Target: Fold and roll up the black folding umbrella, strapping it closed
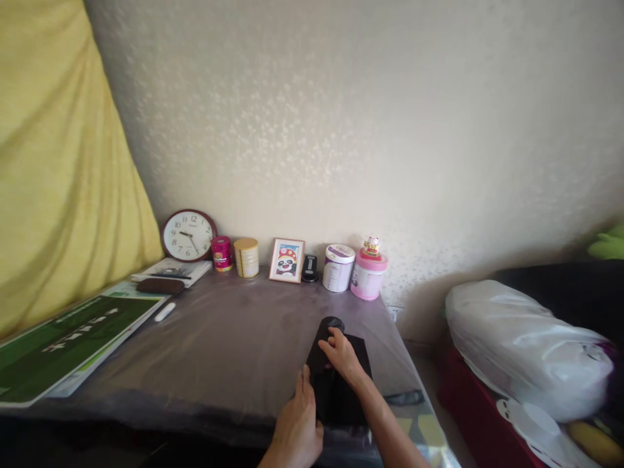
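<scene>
A black item [358,364] with a rounded end and a flat, sheet-like part lies near the right front of the table; its exact kind cannot be made out. My left hand [297,422] grips its near left side, fingers straight and together along the edge, thumb lower down. Over its upper part bends my right hand [340,356], with curled fingers closed on the black surface near the rounded end. My right forearm covers part of the item's right side.
On the grey-covered table [229,351], a clock [190,235], a framed panda picture [286,260] and several canisters [338,268] line the wall. Green printed sheets [73,344] and a white marker-like object [164,312] lie left. A white plastic bag [526,344] sits beyond the right edge.
</scene>
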`<state>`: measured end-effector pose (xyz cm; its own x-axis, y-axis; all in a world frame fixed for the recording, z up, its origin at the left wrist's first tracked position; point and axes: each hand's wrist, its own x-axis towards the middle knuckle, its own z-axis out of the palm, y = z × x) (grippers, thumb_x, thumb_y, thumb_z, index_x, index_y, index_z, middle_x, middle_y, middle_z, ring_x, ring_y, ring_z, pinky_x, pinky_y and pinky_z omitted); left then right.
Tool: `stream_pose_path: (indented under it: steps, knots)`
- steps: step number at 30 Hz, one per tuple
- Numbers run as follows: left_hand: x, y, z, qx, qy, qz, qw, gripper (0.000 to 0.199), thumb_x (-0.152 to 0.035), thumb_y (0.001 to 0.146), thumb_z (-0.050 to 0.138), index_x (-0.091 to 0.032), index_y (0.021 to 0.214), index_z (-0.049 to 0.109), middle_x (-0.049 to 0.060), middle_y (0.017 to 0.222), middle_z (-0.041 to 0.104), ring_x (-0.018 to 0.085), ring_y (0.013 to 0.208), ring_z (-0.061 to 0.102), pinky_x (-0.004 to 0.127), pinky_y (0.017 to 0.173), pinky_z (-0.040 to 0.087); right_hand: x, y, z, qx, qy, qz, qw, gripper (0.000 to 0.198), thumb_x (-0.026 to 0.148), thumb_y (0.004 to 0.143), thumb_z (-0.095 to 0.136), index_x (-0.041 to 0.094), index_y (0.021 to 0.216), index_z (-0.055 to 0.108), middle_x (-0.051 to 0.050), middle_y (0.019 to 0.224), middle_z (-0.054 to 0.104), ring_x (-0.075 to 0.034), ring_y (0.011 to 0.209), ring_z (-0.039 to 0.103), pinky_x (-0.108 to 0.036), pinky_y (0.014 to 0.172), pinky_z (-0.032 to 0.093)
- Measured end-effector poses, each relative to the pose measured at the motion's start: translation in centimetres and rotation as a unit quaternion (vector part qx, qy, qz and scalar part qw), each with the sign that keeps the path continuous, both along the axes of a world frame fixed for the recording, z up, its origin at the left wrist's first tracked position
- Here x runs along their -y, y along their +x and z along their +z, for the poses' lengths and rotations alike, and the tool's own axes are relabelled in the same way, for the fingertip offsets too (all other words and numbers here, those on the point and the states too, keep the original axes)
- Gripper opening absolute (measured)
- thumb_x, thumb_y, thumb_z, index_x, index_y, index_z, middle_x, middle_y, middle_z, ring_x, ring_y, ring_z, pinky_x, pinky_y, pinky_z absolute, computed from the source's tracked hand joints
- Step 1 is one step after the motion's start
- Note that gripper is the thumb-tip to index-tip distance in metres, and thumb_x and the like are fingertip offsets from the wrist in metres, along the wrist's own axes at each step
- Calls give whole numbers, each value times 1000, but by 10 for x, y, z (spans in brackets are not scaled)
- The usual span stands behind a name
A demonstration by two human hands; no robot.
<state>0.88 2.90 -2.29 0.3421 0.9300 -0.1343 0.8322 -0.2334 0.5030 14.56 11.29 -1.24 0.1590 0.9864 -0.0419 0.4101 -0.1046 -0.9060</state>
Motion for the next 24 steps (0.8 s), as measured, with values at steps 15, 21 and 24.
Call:
stream_pose_path:
  steps: [15,21,24]
  knots:
    - [-6,-9,10,68,169,-22,983,41,-31,77,50,-18,115,49,13,131,44,29,121,43,42,101,36,10,-6,6,112,72,119,984,19,21,82,42,21,91,59,1,81,71,-10,54,62,-22,58,46]
    - [-8,1,-21,77,166,-14,983,50,-21,76,47,-16,125,39,14,136,39,29,126,37,45,102,36,25,-8,18,203,140,176,953,22,26,86,45,24,93,66,-1,84,71,-17,83,64,-26,74,47]
    - [-7,3,-27,89,170,-23,981,51,-17,75,46,-16,125,39,14,137,39,28,127,36,45,103,35,29,-1,17,244,214,213,922,24,30,89,45,25,91,68,-2,92,70,-18,98,59,-30,88,42]
